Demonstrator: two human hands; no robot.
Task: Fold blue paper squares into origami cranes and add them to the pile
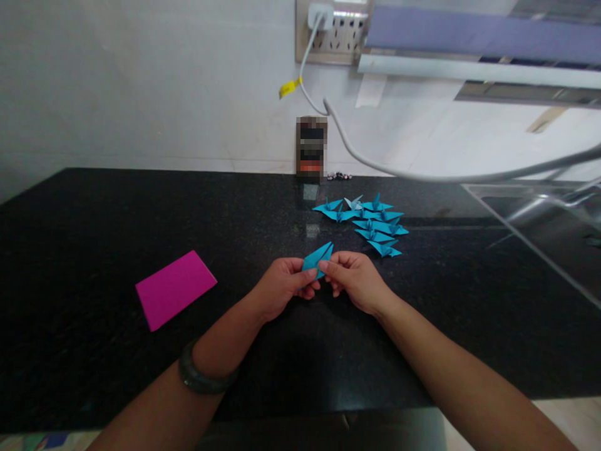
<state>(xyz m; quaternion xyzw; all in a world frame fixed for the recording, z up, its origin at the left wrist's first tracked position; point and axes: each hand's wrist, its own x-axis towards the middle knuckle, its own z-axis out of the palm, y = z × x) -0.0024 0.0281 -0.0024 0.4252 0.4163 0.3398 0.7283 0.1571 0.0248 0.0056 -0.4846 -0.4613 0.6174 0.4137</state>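
Note:
Both hands meet over the middle of a black stone counter (94, 238). My left hand (282, 289) and my right hand (354, 280) each pinch a small folded piece of blue paper (317, 258) between fingers and thumb, holding it just above the counter. Its pointed end sticks up toward the far right. A dark bangle (201, 377) circles my left wrist. Just beyond my right hand lies a cluster of several finished blue paper cranes (370, 222).
A pink paper stack (174, 289) lies on the counter to the left. A small dark device (311, 149) leans against the white wall, below a socket (328, 31) with a white cable. A metal sink (539, 219) lies at the right.

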